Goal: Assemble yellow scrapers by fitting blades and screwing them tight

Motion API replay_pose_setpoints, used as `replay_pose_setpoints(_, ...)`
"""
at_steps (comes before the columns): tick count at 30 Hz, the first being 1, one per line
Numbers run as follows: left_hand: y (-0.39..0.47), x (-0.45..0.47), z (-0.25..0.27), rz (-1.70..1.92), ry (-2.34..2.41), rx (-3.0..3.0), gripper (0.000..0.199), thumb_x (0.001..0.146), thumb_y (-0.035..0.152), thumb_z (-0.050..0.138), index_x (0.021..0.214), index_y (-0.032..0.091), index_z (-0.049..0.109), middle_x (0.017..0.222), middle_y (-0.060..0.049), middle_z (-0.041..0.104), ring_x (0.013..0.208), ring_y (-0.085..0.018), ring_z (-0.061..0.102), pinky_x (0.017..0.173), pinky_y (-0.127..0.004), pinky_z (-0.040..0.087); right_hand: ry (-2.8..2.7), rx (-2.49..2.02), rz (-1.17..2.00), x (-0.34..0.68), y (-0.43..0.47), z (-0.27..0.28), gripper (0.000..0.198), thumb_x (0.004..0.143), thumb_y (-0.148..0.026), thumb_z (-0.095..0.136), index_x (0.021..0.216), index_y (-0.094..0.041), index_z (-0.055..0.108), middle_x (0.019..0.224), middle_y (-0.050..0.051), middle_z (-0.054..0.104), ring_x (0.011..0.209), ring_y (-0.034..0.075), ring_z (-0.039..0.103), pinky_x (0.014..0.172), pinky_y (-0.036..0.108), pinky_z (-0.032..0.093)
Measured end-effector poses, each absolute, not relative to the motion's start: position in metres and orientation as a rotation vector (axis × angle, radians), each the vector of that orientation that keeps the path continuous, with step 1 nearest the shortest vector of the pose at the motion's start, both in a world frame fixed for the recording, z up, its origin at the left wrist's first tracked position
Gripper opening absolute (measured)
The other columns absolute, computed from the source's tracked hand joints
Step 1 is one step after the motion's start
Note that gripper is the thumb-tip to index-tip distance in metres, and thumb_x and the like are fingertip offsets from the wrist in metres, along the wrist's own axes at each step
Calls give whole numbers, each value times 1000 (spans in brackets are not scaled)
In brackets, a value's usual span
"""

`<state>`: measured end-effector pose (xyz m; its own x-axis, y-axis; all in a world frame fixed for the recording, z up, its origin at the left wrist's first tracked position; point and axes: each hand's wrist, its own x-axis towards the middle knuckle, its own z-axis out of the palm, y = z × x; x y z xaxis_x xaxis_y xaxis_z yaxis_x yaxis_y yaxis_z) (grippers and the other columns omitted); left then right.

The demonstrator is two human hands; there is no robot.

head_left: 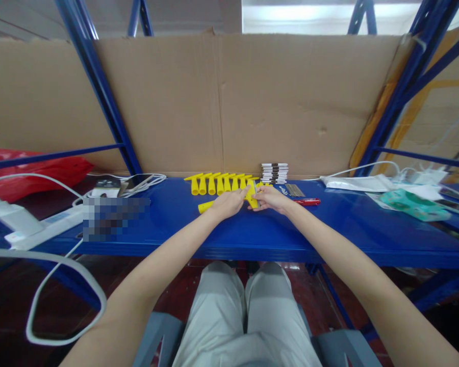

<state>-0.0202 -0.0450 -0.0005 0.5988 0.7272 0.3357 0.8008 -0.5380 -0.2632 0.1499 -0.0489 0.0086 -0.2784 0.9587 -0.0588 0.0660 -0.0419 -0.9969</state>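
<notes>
My left hand (229, 203) is wrapped around the handle of a yellow T-shaped plastic scraper (252, 195); the hollow handle end sticks out to the left. My right hand (271, 199) pinches the wide head of the same scraper, along which a thin greyish edge shows. What else lies between those fingertips is hidden. Just behind the hands stands a row of several matching yellow scrapers (211, 184), handle ends towards me. A stack of small white packs with dark bands (274, 173) sits behind my right hand. Near it lie flat greyish strips (294, 190) and a red tool (308, 202), partly covered by my wrist.
The blue shelf top (176, 219) backs onto a cardboard panel (168, 102) between blue posts. On the left are a white power strip (49, 227), cables and a red bag (34, 173). A green packet (415, 205) and a white packet (357, 183) lie right.
</notes>
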Motion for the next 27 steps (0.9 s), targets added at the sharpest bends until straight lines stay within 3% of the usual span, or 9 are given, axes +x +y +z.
replay_pose_setpoints(5, -45, -25, 4, -369, -1296, -2444, 53, 89, 18, 45, 142, 19, 37, 128, -14, 59, 107, -24, 62, 85, -35, 50, -1460, -1092, 1427, 151, -49, 10, 6, 85, -17, 59, 81, -17, 54, 67, 3, 70, 58, 15, 69, 56, 25, 57)
replay_pose_setpoints(10, -31, -34, 13, -866, -1302, -2622, 45, 84, 16, 46, 128, 21, 54, 120, -6, 65, 110, -20, 59, 91, -33, 47, -1408, -1030, 1279, 153, -46, 12, 10, 89, -27, 54, 83, -18, 54, 83, 5, 72, 55, 13, 67, 50, 23, 54)
replay_pose_setpoints(13, -26, -40, 22, -1060, -1470, -2786, 19, 83, 24, 49, 89, 15, 65, 80, -3, 70, 75, -16, 64, 68, -27, 50, -1376, -1105, 1189, 155, -42, 12, 8, 87, -21, 54, 80, -17, 54, 83, 5, 72, 50, 10, 64, 46, 20, 51)
replay_pose_setpoints(16, -32, -45, 31, -1094, -1751, -2902, 22, 82, 29, 53, 64, 16, 51, 48, 4, 52, 39, -9, 47, 43, -21, 37, -1388, -1160, 1159, 155, -41, 10, 9, 86, -16, 53, 77, -17, 55, 82, 4, 72, 48, 9, 63, 43, 18, 48)
replay_pose_setpoints(19, -40, -48, 36, -1182, -1787, -3079, 24, 82, 25, 54, 62, 18, 43, 43, 7, 44, 32, -6, 38, 37, -19, 29, -1434, -1157, 1145, 153, -41, 10, 10, 86, -17, 53, 76, -16, 55, 82, 4, 72, 49, 8, 63, 42, 16, 47)
replay_pose_setpoints(22, -41, -50, 36, -1175, -1806, -3106, 22, 82, 25, 55, 64, 17, 45, 43, 6, 45, 32, -6, 38, 38, -19, 30, -1479, -1136, 1146, 152, -42, 9, 10, 86, -20, 55, 76, -16, 55, 83, 5, 72, 49, 8, 63, 42, 15, 47)
replay_pose_setpoints(25, -35, -50, 29, -978, -1768, -2941, 20, 84, 30, 52, 73, 14, 58, 51, 1, 56, 40, -10, 49, 44, -21, 39, -1487, -1136, 1151, 151, -42, 9, 11, 86, -22, 56, 77, -16, 55, 84, 6, 72, 49, 8, 63, 42, 16, 47)
replay_pose_setpoints(27, -32, -48, 22, -797, -1637, -2740, 20, 84, 27, 51, 88, 13, 66, 71, -5, 68, 60, -15, 61, 58, -26, 47, -1468, -1140, 1160, 152, -42, 9, 12, 87, -24, 55, 78, -16, 56, 83, 7, 72, 49, 9, 63, 42, 17, 47)
